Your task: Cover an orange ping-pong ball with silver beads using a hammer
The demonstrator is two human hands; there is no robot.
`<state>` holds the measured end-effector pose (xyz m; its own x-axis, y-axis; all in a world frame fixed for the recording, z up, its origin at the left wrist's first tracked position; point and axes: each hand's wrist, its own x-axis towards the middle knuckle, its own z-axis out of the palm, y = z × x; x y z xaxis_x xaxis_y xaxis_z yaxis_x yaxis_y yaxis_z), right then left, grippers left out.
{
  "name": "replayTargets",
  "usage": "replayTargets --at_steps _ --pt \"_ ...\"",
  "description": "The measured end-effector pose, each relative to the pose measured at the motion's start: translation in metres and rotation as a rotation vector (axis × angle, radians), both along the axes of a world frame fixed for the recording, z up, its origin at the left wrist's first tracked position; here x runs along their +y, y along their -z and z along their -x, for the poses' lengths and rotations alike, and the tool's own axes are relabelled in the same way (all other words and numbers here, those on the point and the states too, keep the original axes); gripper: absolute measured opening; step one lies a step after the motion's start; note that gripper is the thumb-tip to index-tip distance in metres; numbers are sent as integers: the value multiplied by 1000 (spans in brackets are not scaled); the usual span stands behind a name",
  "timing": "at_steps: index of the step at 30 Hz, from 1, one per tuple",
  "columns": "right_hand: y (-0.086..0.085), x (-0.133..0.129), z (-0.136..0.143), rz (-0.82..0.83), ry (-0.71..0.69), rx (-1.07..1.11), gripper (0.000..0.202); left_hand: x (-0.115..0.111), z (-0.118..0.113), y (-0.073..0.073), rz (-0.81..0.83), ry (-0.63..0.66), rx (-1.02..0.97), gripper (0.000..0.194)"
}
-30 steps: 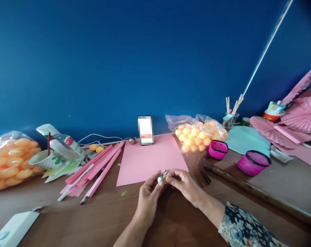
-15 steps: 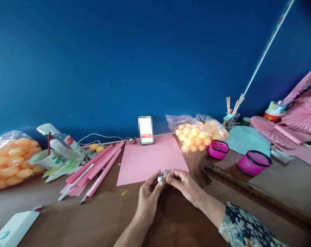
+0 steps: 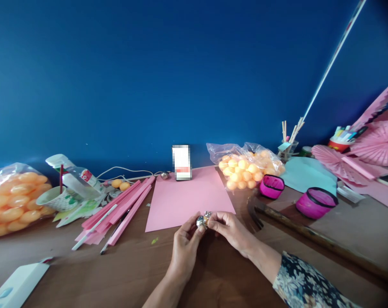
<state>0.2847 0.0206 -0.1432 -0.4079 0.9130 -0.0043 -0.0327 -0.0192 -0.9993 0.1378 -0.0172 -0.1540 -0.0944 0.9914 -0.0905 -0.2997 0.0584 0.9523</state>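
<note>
Close to the near edge of a pink paper sheet [image 3: 187,201], my two hands meet around a small cluster of shiny silver balls [image 3: 201,221]. The fingers and thumb of my left hand [image 3: 185,246] are closed on its left side. My right hand [image 3: 231,233] pinches at the right side of the cluster, where a bit of yellow shows between the silver parts. Fingertips cover part of it, so how the pieces join cannot be made out. Another silver ball [image 3: 165,175] lies at the sheet's far left corner.
A propped phone [image 3: 181,162] stands on the sheet's far end. Pink strips [image 3: 117,209] lie left, near a patterned cup [image 3: 57,199]. Bags of orange balls [image 3: 242,171] sit right and far left. Magenta containers [image 3: 316,203] and a long wooden bar [image 3: 309,233] are to the right.
</note>
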Motion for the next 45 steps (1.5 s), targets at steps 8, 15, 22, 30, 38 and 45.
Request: replayTargets --at_steps 8,15,22,30,38,45 --pt "1 -1 1 -11 49 -47 26 0 0 1 -4 -21 -11 46" --pt "0 -1 2 -24 48 -57 30 0 -1 -1 -5 -46 8 45" --pt "0 -2 2 24 31 -7 34 -1 -3 -4 2 -76 45 45" --pt "2 -2 3 -9 45 -29 28 0 -3 -1 4 -65 130 43" --pt "-3 1 6 98 72 33 34 -2 -5 -2 39 -75 34 47" --pt "-8 -2 7 99 42 99 25 0 -5 -1 35 -35 -218 46"
